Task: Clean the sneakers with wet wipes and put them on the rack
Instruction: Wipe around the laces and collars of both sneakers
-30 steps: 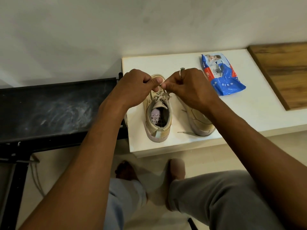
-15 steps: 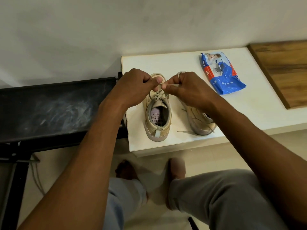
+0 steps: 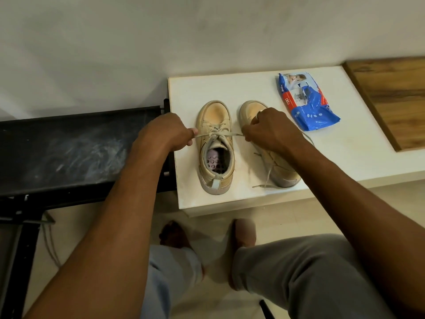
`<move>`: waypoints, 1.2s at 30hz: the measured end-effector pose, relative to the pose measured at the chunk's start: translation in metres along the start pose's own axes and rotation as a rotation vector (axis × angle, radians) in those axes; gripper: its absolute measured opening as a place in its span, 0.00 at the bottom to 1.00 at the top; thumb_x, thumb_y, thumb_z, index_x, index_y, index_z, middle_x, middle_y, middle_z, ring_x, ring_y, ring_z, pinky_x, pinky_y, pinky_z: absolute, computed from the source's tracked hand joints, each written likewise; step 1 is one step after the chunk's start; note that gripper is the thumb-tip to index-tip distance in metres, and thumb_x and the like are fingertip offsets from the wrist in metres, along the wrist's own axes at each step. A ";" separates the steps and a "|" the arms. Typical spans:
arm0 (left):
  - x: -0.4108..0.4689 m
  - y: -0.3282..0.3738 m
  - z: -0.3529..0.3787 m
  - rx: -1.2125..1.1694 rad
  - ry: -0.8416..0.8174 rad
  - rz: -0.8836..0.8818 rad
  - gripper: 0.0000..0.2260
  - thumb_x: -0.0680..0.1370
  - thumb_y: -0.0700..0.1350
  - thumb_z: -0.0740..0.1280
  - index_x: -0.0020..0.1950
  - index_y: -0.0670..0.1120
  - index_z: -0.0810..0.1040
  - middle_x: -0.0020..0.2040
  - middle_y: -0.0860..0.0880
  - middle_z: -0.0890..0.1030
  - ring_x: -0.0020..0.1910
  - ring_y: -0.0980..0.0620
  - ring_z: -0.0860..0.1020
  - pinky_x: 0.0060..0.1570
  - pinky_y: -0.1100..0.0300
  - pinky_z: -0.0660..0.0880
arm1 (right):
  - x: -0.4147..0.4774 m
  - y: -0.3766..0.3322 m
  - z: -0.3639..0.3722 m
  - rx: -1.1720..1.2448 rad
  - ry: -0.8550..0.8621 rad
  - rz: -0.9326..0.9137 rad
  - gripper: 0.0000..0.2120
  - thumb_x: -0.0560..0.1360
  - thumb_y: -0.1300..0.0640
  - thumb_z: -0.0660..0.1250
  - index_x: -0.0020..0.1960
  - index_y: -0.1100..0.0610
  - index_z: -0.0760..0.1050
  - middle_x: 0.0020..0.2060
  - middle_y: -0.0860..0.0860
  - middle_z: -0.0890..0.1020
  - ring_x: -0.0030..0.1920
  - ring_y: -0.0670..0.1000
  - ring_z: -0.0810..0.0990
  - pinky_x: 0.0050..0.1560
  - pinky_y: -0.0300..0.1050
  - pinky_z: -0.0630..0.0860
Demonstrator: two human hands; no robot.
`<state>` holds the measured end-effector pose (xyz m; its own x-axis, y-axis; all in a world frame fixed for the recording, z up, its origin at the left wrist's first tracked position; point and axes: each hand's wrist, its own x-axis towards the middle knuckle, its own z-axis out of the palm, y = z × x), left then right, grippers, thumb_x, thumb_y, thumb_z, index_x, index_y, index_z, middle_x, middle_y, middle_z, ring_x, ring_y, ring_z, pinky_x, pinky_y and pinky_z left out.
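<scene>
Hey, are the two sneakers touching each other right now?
Apart. The head view shows a strip of white tabletop between the left sneaker and the right sneaker, toe to heel.

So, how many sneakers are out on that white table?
2. The left sneaker stands upright on the white table, its lace pulled taut between the left hand and right hand. The right sneaker sits beside it, partly hidden by the right hand.

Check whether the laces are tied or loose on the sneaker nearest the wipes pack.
Loose: the sneaker has its lace ends trailing free across the white shelf near its heel.
</scene>
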<state>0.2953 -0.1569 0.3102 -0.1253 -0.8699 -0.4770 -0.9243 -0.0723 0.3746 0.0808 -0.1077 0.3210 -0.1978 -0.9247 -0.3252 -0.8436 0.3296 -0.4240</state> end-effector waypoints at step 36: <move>-0.016 0.014 0.010 -0.409 0.118 0.461 0.18 0.76 0.45 0.73 0.65 0.51 0.79 0.48 0.55 0.85 0.47 0.62 0.82 0.51 0.67 0.74 | 0.015 -0.006 0.038 1.074 -0.073 -0.105 0.12 0.76 0.59 0.72 0.57 0.66 0.79 0.41 0.57 0.84 0.38 0.51 0.81 0.39 0.44 0.77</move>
<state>0.2807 -0.1391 0.3152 -0.4157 -0.9027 -0.1114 -0.5693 0.1627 0.8059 0.1017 -0.1166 0.2864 -0.0900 -0.9563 -0.2783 0.0305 0.2767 -0.9605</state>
